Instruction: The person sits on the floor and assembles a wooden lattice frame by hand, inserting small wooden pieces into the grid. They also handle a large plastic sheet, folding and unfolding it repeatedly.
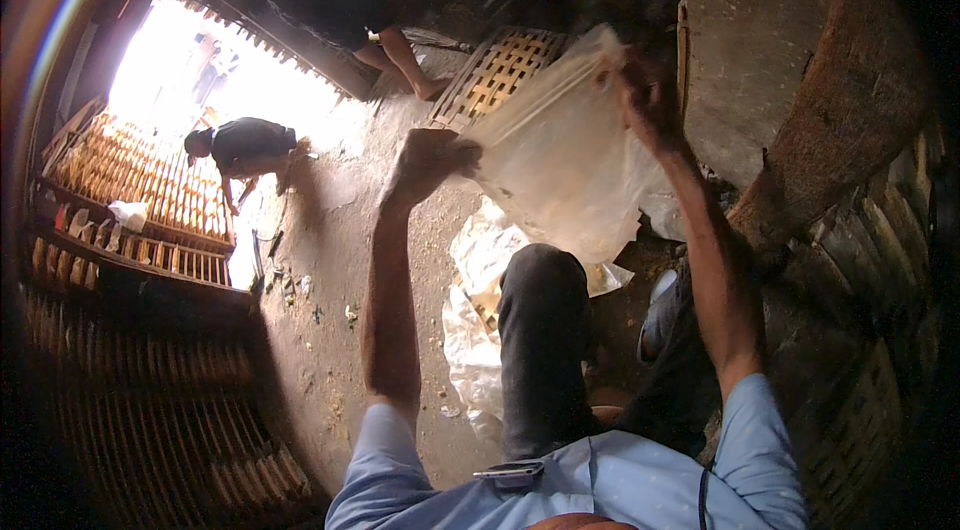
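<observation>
A clear plastic bag (575, 165) is stretched between my two hands above my knees. My left hand (430, 165) is closed on its left corner. At the upper right edge, my right hand (650, 105) grips the same bag, its fingertips partly blurred and in shadow. The sheet hangs down toward my bent knee (543, 295), see-through and a little cloudy. More crumpled plastic bags (470, 350) lie on the ground beside and under my leg.
A woven bamboo panel (497, 75) lies beyond my hands. One person (252, 147) bends over near the bright doorway; another (330, 5) stands at the top. Slatted bamboo racks (140, 190) line the left. A brown sloping slab (830, 100) is on the right.
</observation>
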The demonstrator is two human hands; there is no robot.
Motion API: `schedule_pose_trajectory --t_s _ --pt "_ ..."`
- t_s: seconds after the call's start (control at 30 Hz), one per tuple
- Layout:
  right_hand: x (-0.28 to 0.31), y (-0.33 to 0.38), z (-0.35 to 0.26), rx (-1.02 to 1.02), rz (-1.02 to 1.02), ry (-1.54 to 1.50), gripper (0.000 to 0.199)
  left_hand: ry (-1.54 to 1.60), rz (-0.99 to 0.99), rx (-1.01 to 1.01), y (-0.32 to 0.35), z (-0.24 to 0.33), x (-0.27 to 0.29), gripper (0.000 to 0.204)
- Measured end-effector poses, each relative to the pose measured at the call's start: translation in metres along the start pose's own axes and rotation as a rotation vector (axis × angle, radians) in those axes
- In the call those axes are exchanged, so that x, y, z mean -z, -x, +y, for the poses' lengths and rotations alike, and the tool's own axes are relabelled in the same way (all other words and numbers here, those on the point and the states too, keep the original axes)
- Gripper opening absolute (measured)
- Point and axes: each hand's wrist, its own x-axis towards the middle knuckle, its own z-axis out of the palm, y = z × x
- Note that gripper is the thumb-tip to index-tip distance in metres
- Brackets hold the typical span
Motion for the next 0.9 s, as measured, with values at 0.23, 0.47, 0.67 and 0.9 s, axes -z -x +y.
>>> schedule_pose_trajectory --t_s 0.23,0.47,0.67,0.9 --pt "0.016 -0.006 -0.026 0.331 0.128 0.637 0.055 0.281 0.12 -0.128 0.008 0.015 -0.01 0.021" --pt "-0.024 0.028 -0.057 0.478 -0.303 0.809 0.049 0.058 0.059 -0.139 -0.011 0.028 -0.072 0.025" --pt "-0.01 0.012 -0.072 0.092 -0.348 0.454 0.034 0.055 -0.088 0.118 0.002 -0.002 -0.08 0.022" --pt "-0.018 0.019 -0.055 0.292 -0.375 0.252 0.039 0.261 0.193 -0.114 0.008 0.022 -0.112 0.023"
